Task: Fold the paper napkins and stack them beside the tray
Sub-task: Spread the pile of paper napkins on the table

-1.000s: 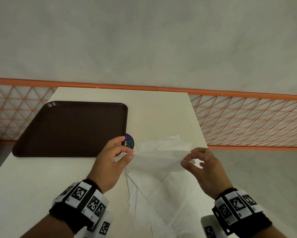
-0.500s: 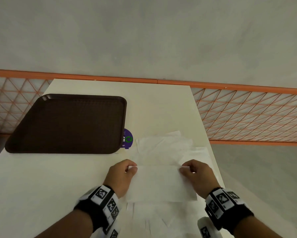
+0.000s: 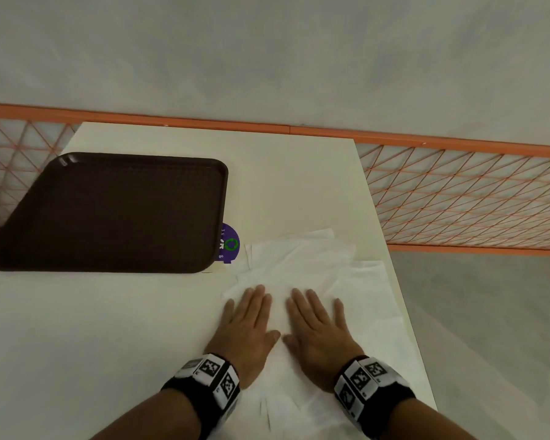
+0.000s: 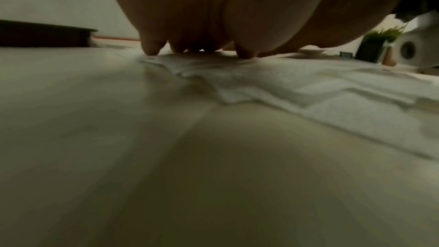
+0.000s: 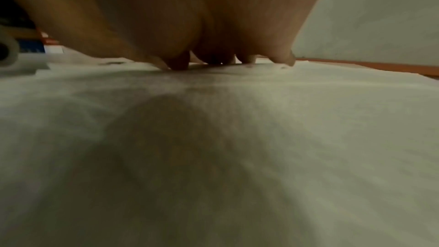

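White paper napkins [image 3: 302,265] lie loosely overlapped on the cream table's right side, right of the dark brown tray [image 3: 108,214]. My left hand [image 3: 248,322] and right hand [image 3: 318,325] lie flat side by side, palms down, pressing the top napkin [image 3: 280,312] onto the pile. All fingers are straight. From the left wrist, my fingertips [image 4: 149,50] press the napkin's left edge [image 4: 237,80], with the tray [image 4: 45,35] far left. The right wrist view has my fingertips [image 5: 178,63] on white napkin [image 5: 285,110].
A round purple sticker [image 3: 230,244] shows at the tray's right edge. The table [image 3: 283,185] ends at the right just past the napkins, with grey floor below. An orange mesh railing [image 3: 457,198] runs behind and to the right.
My hands let go of the napkin corners they pinched, after folding it toward me onto the pile. They now lie flat on it, closer together.
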`<state>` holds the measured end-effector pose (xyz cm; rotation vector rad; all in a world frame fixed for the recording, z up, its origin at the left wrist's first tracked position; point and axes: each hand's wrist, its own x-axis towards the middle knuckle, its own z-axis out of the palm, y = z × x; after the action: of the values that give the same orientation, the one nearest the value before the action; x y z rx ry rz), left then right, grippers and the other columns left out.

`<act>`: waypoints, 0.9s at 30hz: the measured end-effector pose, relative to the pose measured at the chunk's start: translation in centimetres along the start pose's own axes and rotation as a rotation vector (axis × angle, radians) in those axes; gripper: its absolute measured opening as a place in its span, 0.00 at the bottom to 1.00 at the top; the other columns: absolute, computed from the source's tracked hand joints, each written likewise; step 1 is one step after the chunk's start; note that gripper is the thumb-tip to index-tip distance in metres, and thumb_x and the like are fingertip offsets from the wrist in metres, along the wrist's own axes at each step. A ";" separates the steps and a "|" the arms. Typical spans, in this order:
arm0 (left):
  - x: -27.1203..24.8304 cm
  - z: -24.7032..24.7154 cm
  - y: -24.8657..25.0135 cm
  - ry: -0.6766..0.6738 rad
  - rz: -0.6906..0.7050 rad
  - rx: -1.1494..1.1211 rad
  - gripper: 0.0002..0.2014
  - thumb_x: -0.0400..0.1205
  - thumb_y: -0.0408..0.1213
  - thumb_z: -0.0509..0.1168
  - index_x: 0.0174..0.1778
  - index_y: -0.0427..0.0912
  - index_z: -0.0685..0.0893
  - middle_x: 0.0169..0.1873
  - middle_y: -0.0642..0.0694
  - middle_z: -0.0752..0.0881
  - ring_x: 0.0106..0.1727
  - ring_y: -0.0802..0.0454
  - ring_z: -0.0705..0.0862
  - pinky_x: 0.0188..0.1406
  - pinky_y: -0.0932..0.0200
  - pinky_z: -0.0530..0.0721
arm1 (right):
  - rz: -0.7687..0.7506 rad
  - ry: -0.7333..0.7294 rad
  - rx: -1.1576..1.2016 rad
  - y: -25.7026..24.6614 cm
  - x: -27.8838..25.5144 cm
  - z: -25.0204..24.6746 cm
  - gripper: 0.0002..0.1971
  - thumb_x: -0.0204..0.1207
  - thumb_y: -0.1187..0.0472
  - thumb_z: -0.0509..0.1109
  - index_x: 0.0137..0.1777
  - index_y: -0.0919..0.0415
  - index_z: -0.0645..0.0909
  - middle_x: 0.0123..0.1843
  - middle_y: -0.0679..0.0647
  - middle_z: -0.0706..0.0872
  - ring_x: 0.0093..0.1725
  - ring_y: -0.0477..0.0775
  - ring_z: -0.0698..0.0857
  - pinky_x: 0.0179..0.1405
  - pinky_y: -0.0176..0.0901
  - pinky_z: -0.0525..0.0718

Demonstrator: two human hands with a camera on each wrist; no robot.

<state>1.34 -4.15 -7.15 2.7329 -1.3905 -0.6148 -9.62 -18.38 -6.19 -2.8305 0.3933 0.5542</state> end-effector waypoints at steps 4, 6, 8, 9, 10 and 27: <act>0.3 0.0 -1.6 -0.079 -0.069 0.004 0.44 0.75 0.66 0.21 0.82 0.40 0.41 0.82 0.44 0.36 0.83 0.44 0.34 0.77 0.44 0.33 | 0.167 -0.020 0.026 2.4 -1.2 0.2 0.38 0.80 0.33 0.37 0.83 0.54 0.33 0.84 0.47 0.30 0.84 0.55 0.32 0.79 0.66 0.34; 0.0 0.5 -1.4 -0.168 -0.073 0.055 0.39 0.85 0.61 0.34 0.75 0.36 0.74 0.78 0.39 0.69 0.80 0.42 0.63 0.74 0.39 0.49 | 0.174 0.103 0.026 2.8 -1.0 -0.9 0.35 0.80 0.36 0.42 0.83 0.54 0.59 0.85 0.51 0.59 0.83 0.61 0.59 0.80 0.66 0.52; 0.3 0.1 -1.0 -0.102 -0.078 0.117 0.34 0.82 0.58 0.44 0.67 0.37 0.83 0.71 0.39 0.79 0.73 0.41 0.76 0.70 0.32 0.66 | 0.165 0.113 -0.030 2.9 -0.3 -2.7 0.27 0.79 0.38 0.51 0.73 0.51 0.71 0.71 0.48 0.74 0.72 0.57 0.72 0.74 0.59 0.65; 0.4 -0.3 -0.8 -0.095 -0.080 0.105 0.35 0.80 0.58 0.45 0.70 0.38 0.81 0.73 0.39 0.76 0.74 0.40 0.76 0.68 0.28 0.71 | 0.156 0.062 -0.043 3.0 0.3 -3.7 0.25 0.79 0.37 0.55 0.71 0.49 0.71 0.68 0.47 0.75 0.68 0.55 0.73 0.70 0.55 0.67; 0.3 -1.5 -0.5 -0.096 -0.104 0.091 0.36 0.80 0.58 0.43 0.77 0.39 0.73 0.79 0.40 0.68 0.79 0.40 0.68 0.71 0.26 0.68 | 0.155 -0.005 -0.037 3.0 1.0 -4.7 0.25 0.77 0.37 0.59 0.69 0.49 0.71 0.65 0.47 0.76 0.66 0.55 0.74 0.67 0.54 0.68; 0.2 -6.2 -0.5 -0.192 -0.179 0.028 0.21 0.82 0.53 0.61 0.67 0.48 0.71 0.66 0.49 0.74 0.69 0.47 0.71 0.74 0.45 0.65 | 0.075 -0.088 0.428 1.3 0.5 -5.4 0.14 0.83 0.49 0.62 0.49 0.57 0.84 0.46 0.49 0.85 0.48 0.51 0.81 0.51 0.44 0.78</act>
<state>3.96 -5.01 -1.54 2.9089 -1.2011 -0.8944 -7.77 -21.22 -1.75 -2.3821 0.5314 0.5325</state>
